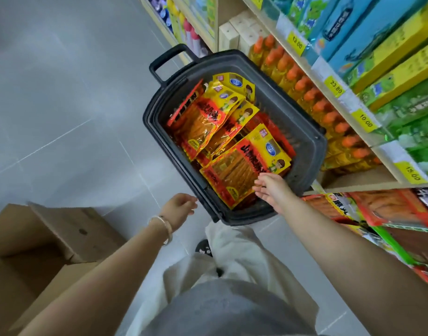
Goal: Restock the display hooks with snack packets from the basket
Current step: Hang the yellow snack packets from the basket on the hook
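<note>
**Basket** (152,132): black, on the floor (62,105) ahead of us, just beside the shelf (348,100) at right, with its handle at the far end. It holds packets (215,117), yellow and red, in a loose overlapping heap with plenty left.

**Near packet** (242,170): topmost at the near end of the heap, lying flat.

**Right hand** (271,190): reaches into the near end of the basket, fingers wide and relaxed. The tips touch the near packet or hang just above it; we cannot tell which. It holds nothing.

**Left hand** (181,209): hovers just outside the basket's near left rim, fingers loosely curled, empty.

**Display** (402,209): at near right, rows of like packets. We cannot make out the hooks themselves.

**Also present:** orange-capped bottles (312,93) on the low shelf right of the basket, and cartons (50,238) at near left.

**Step in hand**, as we judge it: the pick-up, with no packet taken yet.

**Next move**, in our view: close the right hand on the near packet and lift it free of the heap. Then swing right to the display and thread it onto a hook. The film looks slick, so a firm pinch seems wise.
</note>
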A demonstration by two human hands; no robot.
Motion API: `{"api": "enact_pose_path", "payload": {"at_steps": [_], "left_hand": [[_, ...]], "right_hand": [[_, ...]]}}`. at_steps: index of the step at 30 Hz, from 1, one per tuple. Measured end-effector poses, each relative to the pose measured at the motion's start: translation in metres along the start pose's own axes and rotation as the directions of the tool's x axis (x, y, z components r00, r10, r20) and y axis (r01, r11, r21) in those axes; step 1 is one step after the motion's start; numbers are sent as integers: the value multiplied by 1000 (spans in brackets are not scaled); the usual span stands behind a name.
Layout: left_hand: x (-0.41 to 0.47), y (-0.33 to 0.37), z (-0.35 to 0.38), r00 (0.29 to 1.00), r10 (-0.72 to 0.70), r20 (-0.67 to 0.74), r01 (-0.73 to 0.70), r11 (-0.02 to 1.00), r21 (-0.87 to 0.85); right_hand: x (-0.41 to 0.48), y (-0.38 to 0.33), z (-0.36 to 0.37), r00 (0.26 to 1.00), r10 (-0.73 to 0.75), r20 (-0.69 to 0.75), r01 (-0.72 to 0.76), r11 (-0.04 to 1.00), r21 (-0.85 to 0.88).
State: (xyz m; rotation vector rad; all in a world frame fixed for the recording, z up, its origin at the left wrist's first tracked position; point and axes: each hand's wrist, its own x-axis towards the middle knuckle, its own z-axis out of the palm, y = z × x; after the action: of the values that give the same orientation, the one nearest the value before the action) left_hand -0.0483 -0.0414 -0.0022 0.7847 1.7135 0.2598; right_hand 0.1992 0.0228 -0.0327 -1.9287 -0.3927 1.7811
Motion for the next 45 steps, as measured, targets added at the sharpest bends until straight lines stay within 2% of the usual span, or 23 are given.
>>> {"api": "enact_pose_path", "payload": {"at_steps": [4,7,10,12,15,20,24,27,30,33,34,36,40,42,45], "left_hand": [[34,33,7,1000,11,18,-12,1000,29],[58,51,13,999,-54,-6,54,998,-36],[73,63,17,997,-75,-33,73,995,-68],[77,68,17,998,-65,2,65,996,-56],[82,73,15,997,-55,53,55,998,-2],[88,85,8,992,-50,118,47,999,27],[100,104,-5,985,7,174,-25,994,106],[112,125,-18,977,42,210,-82,979,186],[119,148,-29,960,36,278,-106,965,242],[123,164,-38,936,-23,350,-62,972,228],[126,165,-42,943,-10,331,-61,977,205],[133,162,-55,977,61,204,-95,983,158],[150,143,-93,978,208,-24,-200,961,193],[159,130,-117,970,209,-126,-178,959,221],[173,113,-146,971,112,-211,-70,978,197]], "right_hand": [[59,-3,5,972,203,-116,-199,979,45],[79,3,7,903,375,-210,-368,927,74],[90,13,11,873,454,-176,-428,888,165],[92,20,12,870,462,-174,-432,883,185],[92,23,11,895,377,-240,-330,919,215],[67,1,9,921,84,-381,-38,991,127],[28,-10,2,856,-185,-483,105,976,-189],[9,-19,-4,823,-214,-526,160,976,-146],[-2,-33,1,850,-246,-466,247,967,-61],[-3,-46,27,923,-259,-285,263,964,-26],[0,-49,38,950,-217,-225,222,975,-5],[9,-57,62,974,-167,-156,174,984,37],[37,-69,98,976,-104,-189,120,990,78],[54,-75,109,972,-89,-217,103,993,56],[83,-89,124,957,-92,-277,83,996,-43]]}}
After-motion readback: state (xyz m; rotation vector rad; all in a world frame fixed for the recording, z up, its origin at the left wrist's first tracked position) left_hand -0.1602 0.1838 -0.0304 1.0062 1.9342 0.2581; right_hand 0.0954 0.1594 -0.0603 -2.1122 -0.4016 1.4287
